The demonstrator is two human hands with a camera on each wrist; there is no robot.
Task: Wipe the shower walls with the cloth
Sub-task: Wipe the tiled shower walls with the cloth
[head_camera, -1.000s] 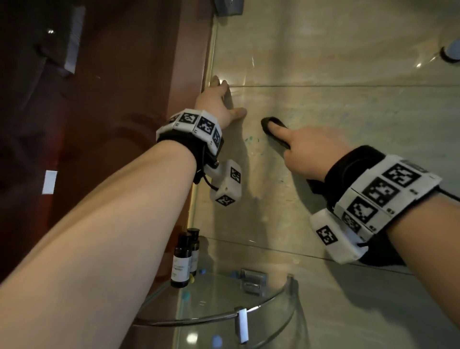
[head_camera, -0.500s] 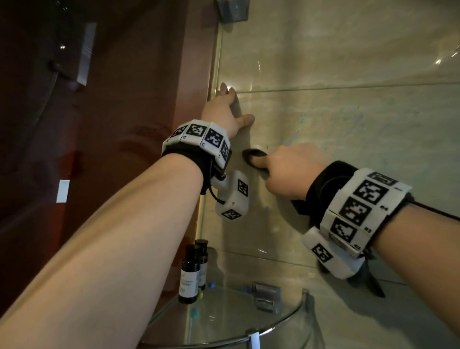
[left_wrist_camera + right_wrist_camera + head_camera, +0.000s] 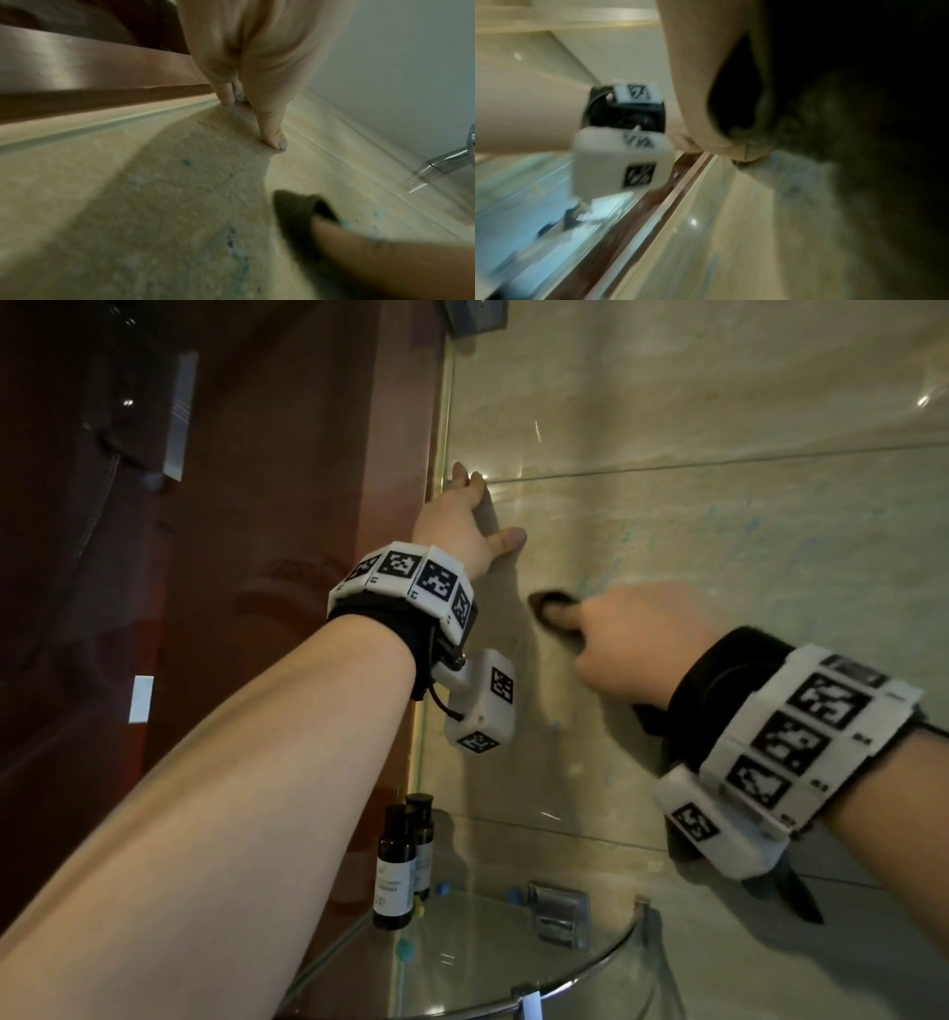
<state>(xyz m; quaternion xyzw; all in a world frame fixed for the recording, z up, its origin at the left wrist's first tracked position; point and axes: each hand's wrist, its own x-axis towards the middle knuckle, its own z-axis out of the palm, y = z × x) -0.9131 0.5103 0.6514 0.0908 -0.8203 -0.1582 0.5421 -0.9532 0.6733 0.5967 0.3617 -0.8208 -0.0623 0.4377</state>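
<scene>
The right hand [image 3: 631, 639] holds a dark cloth [image 3: 557, 613] against the wall [image 3: 719, 546], its forefinger stretched out along the fabric and pressing it to the tile; the other fingers look curled, though the blur hides how much cloth they hold. The cloth is a narrow dark strip, its long axis running with the finger, its tip pointing left toward the glass edge [image 3: 447, 454]. A loose end hangs below the wrist. Faint blue-green smears mark the tile around it. Just to the left and higher, the left hand [image 3: 462, 526] rests flat on the wall with straight fingers, holding nothing, near the glass. Below, two small bottles [image 3: 395, 860] stand on a glass corner shelf [image 3: 590, 963].
</scene>
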